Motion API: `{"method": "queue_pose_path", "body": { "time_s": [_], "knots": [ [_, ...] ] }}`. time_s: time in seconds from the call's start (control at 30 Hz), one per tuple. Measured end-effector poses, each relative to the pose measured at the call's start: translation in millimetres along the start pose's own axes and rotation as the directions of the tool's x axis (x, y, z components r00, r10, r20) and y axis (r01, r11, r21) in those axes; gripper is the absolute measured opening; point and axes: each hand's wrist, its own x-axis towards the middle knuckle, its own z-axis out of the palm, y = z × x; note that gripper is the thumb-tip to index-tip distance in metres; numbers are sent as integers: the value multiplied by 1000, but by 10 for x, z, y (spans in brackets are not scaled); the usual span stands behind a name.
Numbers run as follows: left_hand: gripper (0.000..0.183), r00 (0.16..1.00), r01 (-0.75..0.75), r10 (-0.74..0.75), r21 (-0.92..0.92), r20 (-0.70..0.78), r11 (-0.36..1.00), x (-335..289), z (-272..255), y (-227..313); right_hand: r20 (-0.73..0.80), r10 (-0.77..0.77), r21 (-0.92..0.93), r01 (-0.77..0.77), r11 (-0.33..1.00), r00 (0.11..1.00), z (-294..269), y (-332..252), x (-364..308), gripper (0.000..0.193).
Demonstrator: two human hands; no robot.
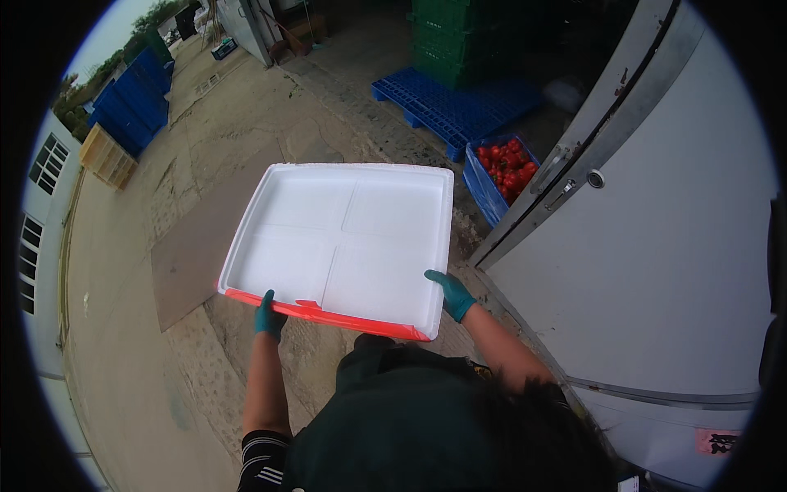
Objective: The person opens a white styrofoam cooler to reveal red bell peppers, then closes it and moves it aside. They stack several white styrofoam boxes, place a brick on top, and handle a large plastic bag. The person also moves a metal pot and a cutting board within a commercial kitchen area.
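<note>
Soft, diffuse daylight reaches me from outdoors, with pale sky (115, 33) at upper left. The white tray (340, 238) is my brightest nearby surface, its grooves only faintly shaded. The concrete ground (188, 361) shows no hard-edged shadows. Beyond the doorway, the interior (352, 41) falls dim, and its stacked green crates (453, 49) look murky. My dark clothing (402, 418) loses detail. Toward the rim, the fisheye bends the white building (49, 205), and blackness swallows my corners.
</note>
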Motion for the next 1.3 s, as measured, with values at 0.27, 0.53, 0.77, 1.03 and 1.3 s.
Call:
{"method": "queue_pose_path", "body": {
  "time_s": [0.27, 0.53, 0.77, 1.03, 1.3],
  "knots": [
    [56, 947, -234, 145, 305, 287, 923, 2192, 3361, 495, -530, -141, -213, 30, 977, 836, -727, -1281, 2017, 52],
    [71, 938, -103, -169, 707, 304, 700, 3502, 6669, -612, -935, -286, -348, -389, 853, 210, -1702, -2097, 2916, 85],
    [92, 852, -41, -408, 818, 329, 573, 3879, 7898, -2079, -987, -157, -116, -730, 673, 11, -3137, -2167, 3065, 76],
    [115, 520, -833, -61, 490, 852, -255, 3839, 8820, -2901, -984, -37, 44, -444, 895, -172, -4280, -2450, 2818, 83],
    [133, 203, -918, -776, -160, 598, -363, 3949, 9863, -4652, -960, -173, -104, -294, 950, -220, -5136, -1385, 3242, 84]
  ]
}}
